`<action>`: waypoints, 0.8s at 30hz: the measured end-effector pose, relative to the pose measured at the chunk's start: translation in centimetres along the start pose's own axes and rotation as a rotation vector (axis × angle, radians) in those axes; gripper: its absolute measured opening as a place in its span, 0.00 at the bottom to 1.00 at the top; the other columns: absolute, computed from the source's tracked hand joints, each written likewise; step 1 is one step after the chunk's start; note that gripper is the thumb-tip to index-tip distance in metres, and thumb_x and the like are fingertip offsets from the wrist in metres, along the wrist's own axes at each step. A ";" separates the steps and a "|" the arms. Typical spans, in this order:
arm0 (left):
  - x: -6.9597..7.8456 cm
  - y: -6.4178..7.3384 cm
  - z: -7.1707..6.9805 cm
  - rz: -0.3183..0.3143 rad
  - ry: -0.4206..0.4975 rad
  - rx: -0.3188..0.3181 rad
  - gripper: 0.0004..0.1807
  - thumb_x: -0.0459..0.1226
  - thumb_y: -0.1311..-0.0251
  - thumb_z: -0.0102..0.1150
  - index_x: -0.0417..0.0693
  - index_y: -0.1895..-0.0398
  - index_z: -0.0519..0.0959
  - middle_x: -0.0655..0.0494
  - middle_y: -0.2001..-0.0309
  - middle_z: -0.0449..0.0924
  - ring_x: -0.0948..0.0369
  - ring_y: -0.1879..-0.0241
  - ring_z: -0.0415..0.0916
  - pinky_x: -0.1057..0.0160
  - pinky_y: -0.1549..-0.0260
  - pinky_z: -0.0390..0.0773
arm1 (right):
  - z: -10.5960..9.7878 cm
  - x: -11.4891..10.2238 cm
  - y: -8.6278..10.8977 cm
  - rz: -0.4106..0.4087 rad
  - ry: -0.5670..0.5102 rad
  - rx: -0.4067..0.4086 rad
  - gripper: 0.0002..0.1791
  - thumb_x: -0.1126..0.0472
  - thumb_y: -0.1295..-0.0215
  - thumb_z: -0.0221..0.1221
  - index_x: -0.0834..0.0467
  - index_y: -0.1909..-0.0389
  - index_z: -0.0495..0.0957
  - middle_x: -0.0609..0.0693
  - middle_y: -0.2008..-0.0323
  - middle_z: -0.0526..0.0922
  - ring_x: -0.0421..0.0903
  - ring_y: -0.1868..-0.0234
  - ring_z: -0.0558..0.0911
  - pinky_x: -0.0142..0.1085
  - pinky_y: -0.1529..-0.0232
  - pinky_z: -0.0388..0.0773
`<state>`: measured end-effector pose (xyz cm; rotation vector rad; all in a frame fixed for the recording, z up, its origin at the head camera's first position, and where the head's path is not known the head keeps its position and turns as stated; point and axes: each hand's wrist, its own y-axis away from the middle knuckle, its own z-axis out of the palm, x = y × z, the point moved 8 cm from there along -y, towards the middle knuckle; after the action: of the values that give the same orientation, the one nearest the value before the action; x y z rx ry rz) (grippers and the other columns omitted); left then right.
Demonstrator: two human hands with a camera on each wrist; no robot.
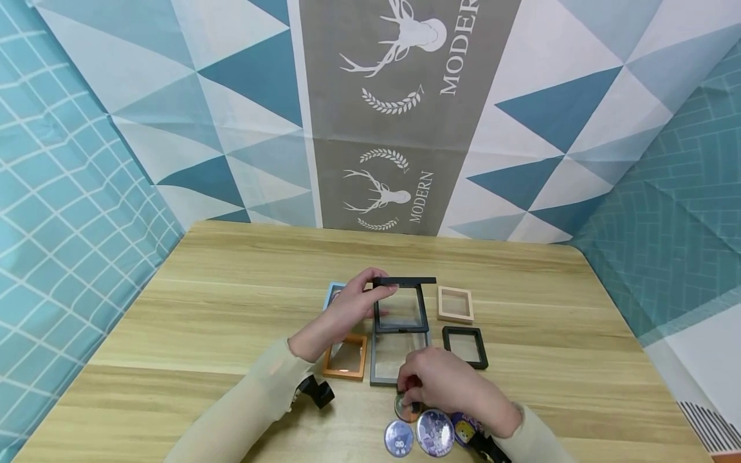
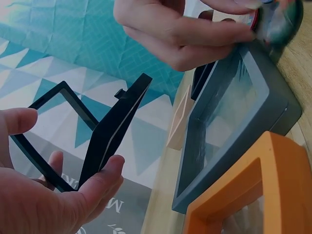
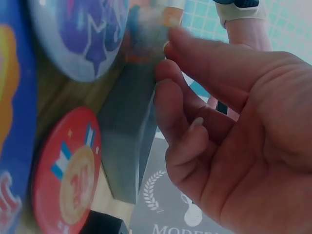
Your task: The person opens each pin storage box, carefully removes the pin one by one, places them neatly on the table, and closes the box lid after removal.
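Observation:
My left hand (image 1: 347,308) grips a black display frame (image 1: 422,305) by its left side. In the left wrist view, its two halves stand spread apart like an opened book. My right hand (image 1: 437,381) pinches a round button badge (image 2: 282,24) at its edge, by the near end of a grey frame (image 1: 379,384). That badge is blurred in the right wrist view. Close to the right hand lie a small lilac badge (image 1: 399,438), a larger pale purple badge (image 1: 435,433) and a blue badge (image 1: 465,427). A red badge (image 3: 68,175) shows only in the right wrist view.
An orange frame (image 1: 363,360) lies left of the grey one, with a light blue frame (image 1: 331,292) behind it, partly covered by my left hand. A beige frame (image 1: 455,318) and a small dark frame (image 1: 483,350) lie to the right on the wooden table (image 1: 243,289).

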<state>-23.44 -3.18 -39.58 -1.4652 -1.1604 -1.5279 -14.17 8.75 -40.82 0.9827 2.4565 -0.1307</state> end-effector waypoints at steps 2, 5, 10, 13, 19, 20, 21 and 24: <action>0.0 0.0 0.0 0.000 0.006 0.004 0.19 0.48 0.33 0.60 0.48 0.46 0.72 0.51 0.41 0.67 0.50 0.43 0.68 0.50 0.52 0.77 | -0.7 0.7 0.1 0.025 -0.032 0.014 0.06 0.55 0.45 0.73 0.47 0.71 0.84 0.31 0.73 0.76 0.31 0.72 0.73 0.30 0.69 0.72; 0.1 0.0 0.0 0.004 0.029 0.003 0.19 0.46 0.33 0.60 0.47 0.46 0.72 0.50 0.40 0.66 0.51 0.43 0.69 0.46 0.48 0.76 | -2.5 2.3 0.6 0.071 -0.100 0.072 0.07 0.56 0.43 0.72 0.50 0.67 0.84 0.33 0.72 0.78 0.32 0.71 0.75 0.31 0.68 0.75; 0.2 0.1 0.0 0.015 0.068 -0.014 0.17 0.42 0.34 0.61 0.45 0.47 0.72 0.48 0.40 0.65 0.47 0.42 0.71 0.43 0.44 0.73 | -5.2 5.3 1.7 0.137 -0.165 0.195 0.05 0.63 0.39 0.69 0.53 0.67 0.82 0.36 0.73 0.79 0.35 0.71 0.77 0.32 0.69 0.77; 0.1 0.1 -0.1 0.017 0.090 -0.026 0.16 0.39 0.34 0.61 0.44 0.47 0.72 0.47 0.39 0.65 0.43 0.43 0.74 0.45 0.44 0.73 | -6.1 6.7 2.1 0.203 -0.179 0.257 0.03 0.64 0.35 0.66 0.55 0.64 0.81 0.41 0.72 0.80 0.38 0.71 0.78 0.33 0.70 0.77; 0.2 0.3 0.4 0.019 0.052 -0.055 0.18 0.33 0.39 0.63 0.45 0.46 0.73 0.46 0.41 0.73 0.54 0.52 0.78 0.57 0.52 0.73 | -5.9 8.8 2.2 0.328 -0.558 0.348 0.21 0.56 0.20 0.48 0.61 0.34 0.67 0.56 0.60 0.82 0.49 0.67 0.84 0.39 0.68 0.82; 0.3 0.3 0.6 0.025 0.059 -0.071 0.20 0.32 0.40 0.63 0.43 0.46 0.72 0.44 0.41 0.74 0.54 0.51 0.78 0.57 0.52 0.73 | -5.6 9.0 2.0 0.332 -0.654 0.348 0.24 0.53 0.19 0.45 0.61 0.30 0.62 0.58 0.58 0.82 0.51 0.65 0.84 0.40 0.67 0.83; 0.3 0.3 0.8 0.027 0.064 -0.087 0.21 0.31 0.42 0.64 0.43 0.45 0.71 0.43 0.41 0.74 0.54 0.49 0.78 0.58 0.52 0.73 | -5.2 9.1 1.9 0.332 -0.747 0.345 0.27 0.50 0.19 0.43 0.60 0.28 0.59 0.60 0.57 0.81 0.52 0.64 0.85 0.41 0.65 0.84; 0.2 0.4 1.4 0.029 0.076 -0.130 0.26 0.28 0.45 0.67 0.41 0.44 0.70 0.41 0.42 0.74 0.53 0.47 0.78 0.59 0.53 0.76 | -4.3 9.0 1.4 0.319 -0.967 0.318 0.35 0.42 0.20 0.39 0.60 0.24 0.51 0.62 0.56 0.81 0.54 0.62 0.85 0.42 0.62 0.84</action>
<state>-22.64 -2.02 -39.41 -1.4877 -1.0074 -1.6504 -20.57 16.49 -41.20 1.0801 1.4044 -0.7162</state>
